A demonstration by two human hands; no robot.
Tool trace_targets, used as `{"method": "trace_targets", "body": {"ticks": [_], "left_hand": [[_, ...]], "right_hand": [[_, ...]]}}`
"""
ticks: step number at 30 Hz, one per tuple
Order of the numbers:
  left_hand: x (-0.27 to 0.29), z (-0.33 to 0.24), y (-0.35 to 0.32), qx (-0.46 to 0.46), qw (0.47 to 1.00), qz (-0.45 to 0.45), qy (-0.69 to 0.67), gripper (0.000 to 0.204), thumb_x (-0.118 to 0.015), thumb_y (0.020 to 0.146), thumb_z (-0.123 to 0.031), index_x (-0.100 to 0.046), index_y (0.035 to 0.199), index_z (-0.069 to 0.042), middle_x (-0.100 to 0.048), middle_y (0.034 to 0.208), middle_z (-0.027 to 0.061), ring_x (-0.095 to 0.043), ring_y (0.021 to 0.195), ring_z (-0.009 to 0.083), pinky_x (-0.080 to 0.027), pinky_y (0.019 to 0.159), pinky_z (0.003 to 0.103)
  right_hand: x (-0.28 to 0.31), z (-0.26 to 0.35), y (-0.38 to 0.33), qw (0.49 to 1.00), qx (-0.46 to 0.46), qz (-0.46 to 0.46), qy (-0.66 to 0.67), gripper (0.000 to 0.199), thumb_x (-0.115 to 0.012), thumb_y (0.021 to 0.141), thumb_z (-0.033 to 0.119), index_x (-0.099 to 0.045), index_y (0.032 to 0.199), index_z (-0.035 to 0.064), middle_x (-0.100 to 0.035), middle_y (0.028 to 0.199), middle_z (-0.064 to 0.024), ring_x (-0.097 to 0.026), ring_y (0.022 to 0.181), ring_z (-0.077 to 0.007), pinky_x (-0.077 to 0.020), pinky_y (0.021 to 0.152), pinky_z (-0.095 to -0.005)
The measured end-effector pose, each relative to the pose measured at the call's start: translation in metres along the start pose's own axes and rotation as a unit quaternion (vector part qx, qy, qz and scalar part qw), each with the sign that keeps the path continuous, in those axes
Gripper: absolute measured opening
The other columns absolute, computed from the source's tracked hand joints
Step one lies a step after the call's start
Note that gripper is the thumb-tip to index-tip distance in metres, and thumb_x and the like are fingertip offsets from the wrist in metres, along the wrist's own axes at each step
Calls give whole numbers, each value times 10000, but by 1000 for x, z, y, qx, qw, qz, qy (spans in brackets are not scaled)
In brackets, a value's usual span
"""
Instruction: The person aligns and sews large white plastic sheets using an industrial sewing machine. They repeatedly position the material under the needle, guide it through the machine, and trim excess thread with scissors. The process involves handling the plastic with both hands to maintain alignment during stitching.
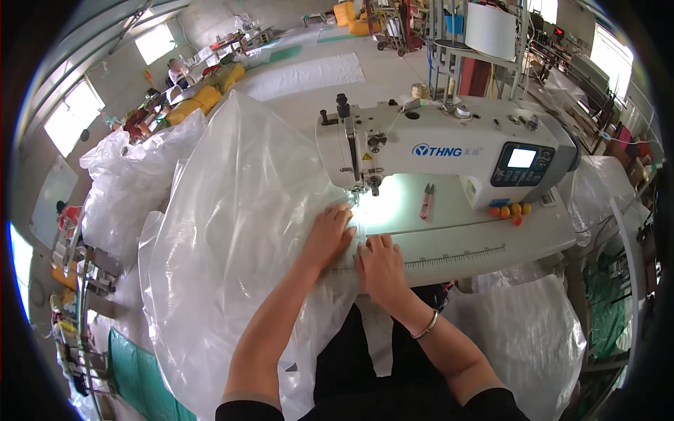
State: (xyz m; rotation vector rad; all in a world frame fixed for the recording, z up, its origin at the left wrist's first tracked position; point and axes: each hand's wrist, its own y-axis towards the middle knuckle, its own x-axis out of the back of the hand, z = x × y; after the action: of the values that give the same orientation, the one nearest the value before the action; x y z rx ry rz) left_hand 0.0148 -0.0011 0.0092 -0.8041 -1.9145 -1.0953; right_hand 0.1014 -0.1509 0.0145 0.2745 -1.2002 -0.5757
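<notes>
Head view: both hands, left hand (328, 237) and right hand (379, 265), lie flat and open on the clear plastic sheet (239, 231) at frame centre; the sewing machine's needle (361, 184) stands just above, nearer the left.

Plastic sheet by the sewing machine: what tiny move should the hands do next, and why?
Probably slide the clear plastic sheet a little further under the needle. The left hand and right hand both press flat on its edge just in front of the sewing machine, so the edge seems lined up for feeding.

Head-worn fisheye, downward, seemingly close.
</notes>
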Motion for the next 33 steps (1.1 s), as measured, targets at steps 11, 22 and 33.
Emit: {"method": "trace_targets", "body": {"ticks": [11,22,33], "left_hand": [[-19,52,65,31,999,4,-18,334,-589,810,-120,-562,1121,0,-577,1143,200,-523,1079,375,-448,921,451],[-20,70,71,35,998,-40,15,248,-573,816,-98,-600,1036,14,-584,1120,216,-552,1062,370,-472,900,441],[-2,-15,0,-38,999,24,-22,315,-558,883,-117,-572,1184,-27,-548,1267,140,-458,1238,313,-380,1022,405]], "right_hand": [[-19,-27,46,1000,-13,21,3,242,-645,815,198,-616,974,17,-554,917,-111,-516,941,-277,-419,755,-403],[-16,-35,35,996,43,50,60,231,-648,823,185,-603,985,27,-548,1028,-108,-503,1019,-279,-428,821,-408],[-5,-52,21,981,112,8,160,108,-644,788,78,-665,872,15,-616,911,-103,-589,892,-279,-474,741,-384]]}}
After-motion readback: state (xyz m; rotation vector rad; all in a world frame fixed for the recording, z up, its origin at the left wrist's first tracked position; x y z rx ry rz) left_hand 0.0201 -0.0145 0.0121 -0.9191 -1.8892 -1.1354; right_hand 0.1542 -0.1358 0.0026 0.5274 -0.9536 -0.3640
